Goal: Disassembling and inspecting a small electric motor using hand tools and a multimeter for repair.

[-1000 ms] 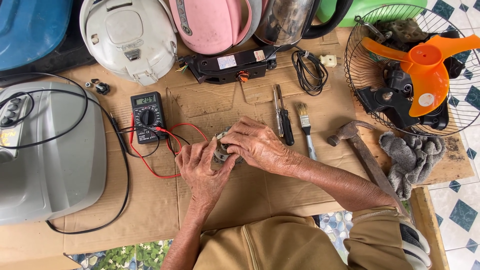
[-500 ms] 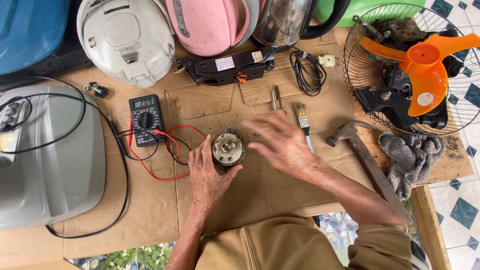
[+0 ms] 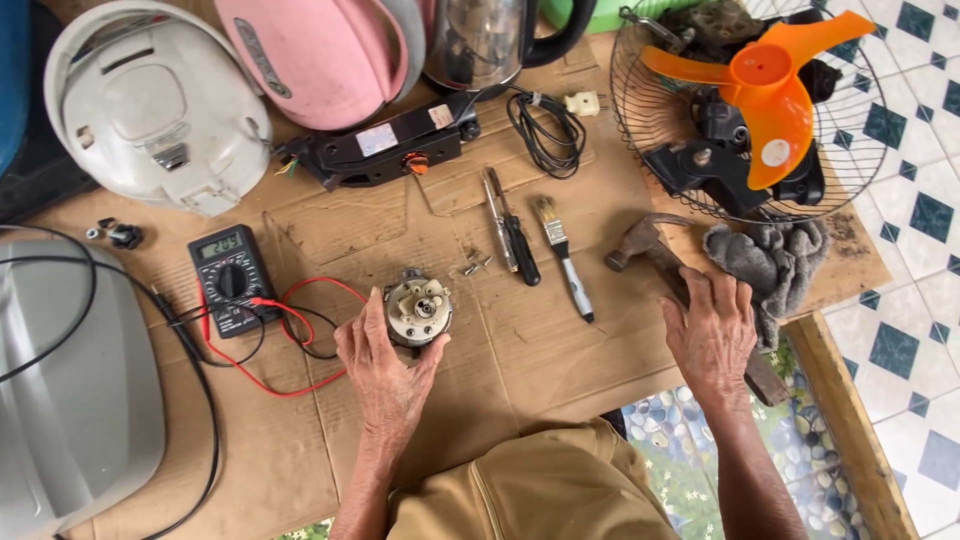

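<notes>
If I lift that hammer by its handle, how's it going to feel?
Probably head-heavy: the hammer has a thick metal head on a long slim handle, so it may dip forward. It looks rigid. The right hand lies over the handle, the usual place to grip.

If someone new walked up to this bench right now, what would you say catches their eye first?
Probably the orange fan blade lying in its wire guard at the top right, the brightest thing on the cardboard. Next, the small round motor at the centre, with the left hand against it, beside the meter and its red and black leads. The right hand rests on the hammer by the grey rag.
</notes>
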